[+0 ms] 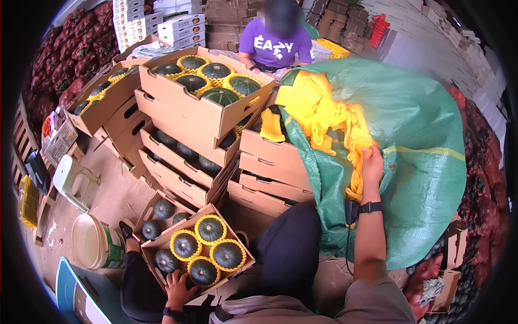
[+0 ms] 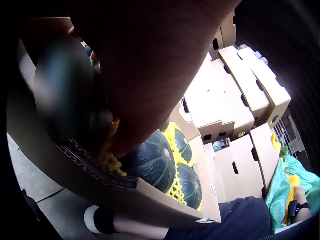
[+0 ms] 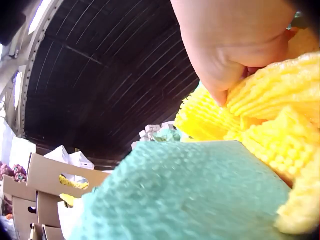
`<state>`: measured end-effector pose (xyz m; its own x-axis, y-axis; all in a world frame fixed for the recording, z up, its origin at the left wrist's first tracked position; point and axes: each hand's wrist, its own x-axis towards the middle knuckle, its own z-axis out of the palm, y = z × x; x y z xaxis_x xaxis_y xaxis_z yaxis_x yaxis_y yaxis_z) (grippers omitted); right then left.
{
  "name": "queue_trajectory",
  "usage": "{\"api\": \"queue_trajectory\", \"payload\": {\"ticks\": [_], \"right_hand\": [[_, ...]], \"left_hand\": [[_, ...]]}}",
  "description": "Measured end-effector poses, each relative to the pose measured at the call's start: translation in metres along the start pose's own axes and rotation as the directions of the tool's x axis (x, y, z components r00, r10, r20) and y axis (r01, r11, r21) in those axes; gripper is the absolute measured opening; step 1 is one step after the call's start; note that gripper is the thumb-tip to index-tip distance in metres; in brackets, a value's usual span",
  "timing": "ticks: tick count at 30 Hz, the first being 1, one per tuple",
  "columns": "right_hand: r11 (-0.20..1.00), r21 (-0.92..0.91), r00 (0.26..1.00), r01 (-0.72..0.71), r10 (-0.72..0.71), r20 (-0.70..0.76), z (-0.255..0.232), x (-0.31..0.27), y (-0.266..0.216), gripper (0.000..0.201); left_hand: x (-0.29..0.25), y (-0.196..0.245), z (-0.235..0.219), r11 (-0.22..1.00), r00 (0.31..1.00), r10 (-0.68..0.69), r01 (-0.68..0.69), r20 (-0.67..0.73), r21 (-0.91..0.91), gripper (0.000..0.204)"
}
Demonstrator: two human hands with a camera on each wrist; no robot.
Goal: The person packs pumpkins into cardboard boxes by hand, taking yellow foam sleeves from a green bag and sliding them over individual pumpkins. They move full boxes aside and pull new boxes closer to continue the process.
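Note:
My right hand (image 1: 372, 164) pinches a yellow foam net sleeve (image 3: 270, 92) at the mouth of a green woven sack (image 1: 421, 119). More foam nets (image 1: 307, 102) spill over the sack's edge. My left hand (image 1: 179, 290) has its fingers spread at the near edge of a tilted cardboard box (image 1: 240, 251), close to a bare dark green squash (image 1: 167, 261). Several squashes (image 1: 227, 255) in this box wear yellow nets. In the left wrist view, the hand hides most of what lies under its fingers, beside a netted squash (image 2: 155, 162).
Tall stacks of cardboard boxes (image 1: 181, 108) filled with squashes stand ahead. A person in a purple shirt (image 1: 275, 46) is behind them. At left are a white bucket (image 1: 89, 243), a stool (image 1: 67, 175) and a blue bin (image 1: 73, 286). Red mesh sacks (image 1: 81, 48) line the side.

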<state>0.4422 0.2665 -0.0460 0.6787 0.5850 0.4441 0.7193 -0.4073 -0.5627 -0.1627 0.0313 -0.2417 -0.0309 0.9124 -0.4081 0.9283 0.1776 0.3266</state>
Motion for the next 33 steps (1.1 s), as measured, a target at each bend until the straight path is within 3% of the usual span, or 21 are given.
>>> {"api": "queue_trajectory", "payload": {"ticks": [2, 3, 4, 6, 8, 11, 14, 17, 18, 21, 23, 24, 25, 26, 27, 28, 29, 31, 32, 33], "right_hand": [[0.933, 0.164, 0.922, 0.321, -0.267, -0.282, 0.002, 0.01, -0.004, 0.025], [0.91, 0.108, 0.86, 0.401, -0.333, -0.387, -0.005, 0.008, -0.014, 0.023], [0.884, 0.163, 0.867, 0.438, -0.368, -0.336, -0.019, -0.003, -0.035, 0.025], [0.942, -0.013, 0.918, 0.336, -0.331, -0.221, 0.0, 0.009, -0.027, 0.032], [0.954, 0.079, 0.946, 0.29, -0.273, -0.174, 0.022, 0.021, -0.011, 0.033], [0.903, 0.294, 0.941, 0.314, -0.256, -0.22, 0.014, 0.022, -0.008, 0.035], [0.717, 0.606, 0.934, 0.344, -0.195, -0.299, 0.015, 0.028, 0.006, 0.035], [0.497, 0.806, 0.925, 0.323, 0.015, -0.38, -0.014, -0.005, -0.043, 0.03], [0.456, 0.815, 0.914, 0.356, 0.01, -0.405, -0.017, -0.008, -0.046, 0.027], [0.738, 0.535, 0.868, 0.411, -0.137, -0.478, -0.028, -0.028, -0.05, 0.026], [0.609, 0.689, 0.917, 0.393, -0.317, -0.243, -0.038, -0.1, -0.098, 0.026], [0.549, 0.789, 0.918, 0.276, -0.395, -0.046, -0.032, -0.144, -0.112, 0.029], [0.546, 0.707, 0.709, 0.45, -0.699, 0.088, -0.035, -0.185, -0.127, 0.025], [0.462, 0.639, 0.401, 0.615, -0.881, 0.251, -0.036, -0.223, -0.145, 0.022], [0.384, 0.819, 0.162, 0.427, -0.923, 0.348, -0.029, -0.26, -0.163, 0.018], [0.316, 0.915, -0.032, 0.249, -0.942, 0.334, -0.019, -0.294, -0.167, 0.021], [0.287, 0.954, -0.155, 0.089, -0.942, 0.298, -0.012, -0.321, -0.167, 0.024], [0.273, 0.96, -0.208, -0.065, -0.945, 0.254, 0.006, -0.349, -0.173, 0.025], [0.348, 0.922, -0.095, -0.167, -0.937, 0.336, 0.025, -0.36, -0.174, 0.025], [0.533, 0.813, -0.092, -0.233, -0.845, 0.527, 0.046, -0.36, -0.176, 0.025]], "left_hand": [[-0.004, 0.0, -0.007, 1.0, 1.0, -0.01, 0.01, 0.013, -0.018, 0.064], [-0.006, 0.001, -0.01, 0.999, 1.0, -0.017, 0.018, 0.026, -0.037, 0.062], [-0.009, 0.0, -0.013, 0.997, 1.0, -0.001, 0.002, 0.017, -0.075, 0.06], [-0.012, -0.009, -0.011, 0.993, 0.998, 0.047, -0.051, -0.043, -0.109, 0.057], [-0.022, -0.014, -0.017, 0.988, 0.994, 0.08, -0.088, -0.07, -0.123, 0.055], [-0.033, -0.016, -0.031, 0.976, 0.998, 0.027, -0.04, -0.064, -0.215, 0.054], [-0.048, -0.02, -0.043, 0.948, 0.997, -0.043, 0.021, -0.062, -0.318, 0.051], [-0.057, -0.018, -0.056, 0.913, 0.994, -0.079, 0.041, -0.078, -0.405, 0.049], [-0.059, -0.014, -0.061, 0.91, 0.991, -0.091, 0.045, -0.094, -0.413, 0.048], [-0.059, -0.006, -0.069, 0.892, 0.986, -0.076, 0.0, -0.151, -0.452, 0.06], [-0.06, 0.016, -0.083, 0.877, 0.965, -0.026, -0.104, -0.263, -0.47, 0.073], [-0.063, 0.03, -0.092, 0.854, 0.948, 0.026, -0.186, -0.316, -0.487, 0.083], [-0.063, 0.043, -0.098, 0.824, 0.925, 0.079, -0.27, -0.372, -0.497, 0.094], [-0.062, 0.055, -0.1, 0.806, 0.887, 0.177, -0.38, -0.427, -0.453, 0.089], [-0.061, 0.068, -0.102, 0.776, 0.835, 0.274, -0.485, -0.477, -0.403, 0.084], [-0.061, 0.08, -0.104, 0.735, 0.772, 0.366, -0.582, -0.519, -0.348, 0.079], [-0.061, 0.084, -0.103, 0.726, 0.746, 0.434, -0.622, -0.505, -0.295, 0.067], [-0.066, 0.076, -0.079, 0.685, 0.814, 0.132, -0.487, -0.565, -0.541, 0.038], [-0.068, 0.073, -0.067, 0.614, 0.818, -0.023, -0.442, -0.575, -0.654, 0.025], [-0.073, 0.069, -0.06, 0.489, 0.843, -0.221, -0.339, -0.49, -0.804, 0.022]]}}
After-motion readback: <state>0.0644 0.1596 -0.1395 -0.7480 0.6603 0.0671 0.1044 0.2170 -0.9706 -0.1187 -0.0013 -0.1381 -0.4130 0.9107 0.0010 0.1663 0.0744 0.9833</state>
